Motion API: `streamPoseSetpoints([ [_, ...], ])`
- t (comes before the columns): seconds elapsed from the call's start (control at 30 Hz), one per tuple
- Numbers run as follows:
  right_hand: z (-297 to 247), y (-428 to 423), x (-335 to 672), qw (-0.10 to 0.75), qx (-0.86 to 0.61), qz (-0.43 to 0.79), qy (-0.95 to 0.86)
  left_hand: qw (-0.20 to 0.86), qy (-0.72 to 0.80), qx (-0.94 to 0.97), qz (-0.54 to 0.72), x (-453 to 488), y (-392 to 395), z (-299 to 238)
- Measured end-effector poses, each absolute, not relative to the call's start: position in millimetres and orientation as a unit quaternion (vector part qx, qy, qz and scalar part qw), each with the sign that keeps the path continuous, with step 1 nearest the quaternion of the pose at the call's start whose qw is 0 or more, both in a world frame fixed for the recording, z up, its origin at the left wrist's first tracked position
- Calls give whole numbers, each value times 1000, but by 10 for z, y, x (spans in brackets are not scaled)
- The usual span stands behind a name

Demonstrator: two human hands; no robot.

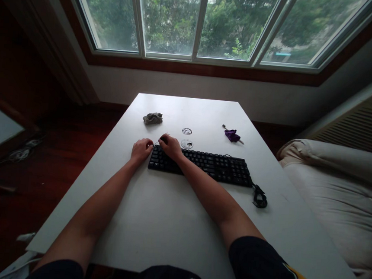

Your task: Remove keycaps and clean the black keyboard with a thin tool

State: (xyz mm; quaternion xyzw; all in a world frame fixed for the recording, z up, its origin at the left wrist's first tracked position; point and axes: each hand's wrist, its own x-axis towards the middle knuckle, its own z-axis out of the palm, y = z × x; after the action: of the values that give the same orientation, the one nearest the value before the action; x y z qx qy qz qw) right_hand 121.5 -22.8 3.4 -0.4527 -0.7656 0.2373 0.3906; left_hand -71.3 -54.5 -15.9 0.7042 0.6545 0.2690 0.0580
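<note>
A black keyboard (216, 166) lies across the white table in front of me. My left hand (141, 150) is closed at its upper left corner, thumb and fingertips against the edge. Over the keys at the left end, my right hand (170, 146) pinches a thin stick (156, 143), whose lower end points at the corner by my left fingertips. The stick is too small to tell its exact kind. Just beyond the keyboard sit two small round clear dishes (187, 144), one behind the other.
A crumpled grey rag (152, 118) lies at the back left. On the back right is a purple cloth (232, 135) with a thin brush-like handle under it. The coiled black cable (260, 197) rests off the keyboard's right end. A pale sofa (334, 196) stands beside the table.
</note>
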Motion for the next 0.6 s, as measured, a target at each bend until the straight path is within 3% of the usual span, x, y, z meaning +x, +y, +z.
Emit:
streamPoseSetpoints([
  [0.6, 66, -255, 1217, 367, -459, 229, -776, 64, 651, 704, 278, -706, -544, -156],
])
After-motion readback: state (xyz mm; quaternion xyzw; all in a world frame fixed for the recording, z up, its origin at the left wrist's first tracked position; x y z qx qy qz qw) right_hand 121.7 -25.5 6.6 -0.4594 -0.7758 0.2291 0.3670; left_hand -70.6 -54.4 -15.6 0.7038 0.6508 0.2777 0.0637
